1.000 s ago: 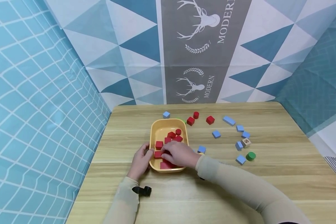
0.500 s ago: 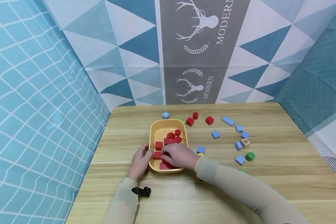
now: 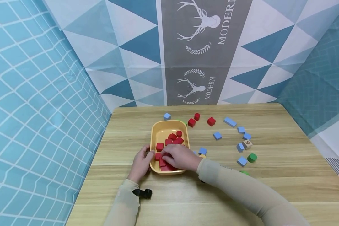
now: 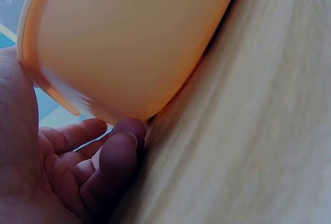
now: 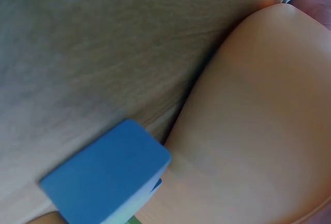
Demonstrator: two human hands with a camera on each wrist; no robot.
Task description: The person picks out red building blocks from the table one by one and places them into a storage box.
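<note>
Sorting step: right hand (image 3: 178,157) inside tray (image 3: 158,131) over red blocks (image 3: 172,138), grip can't tell; left hand (image 3: 141,161) curled on tray rim. Next likely needs loose red cube (image 3: 211,121)

Smooth plastic tray (image 3: 156,131), wood-grain table (image 3: 271,188)

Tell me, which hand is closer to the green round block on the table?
The right hand. It reaches into the yellow tray among the red blocks, on the side toward the green round block. The left hand holds the tray's far edge, farther from the block.
</note>
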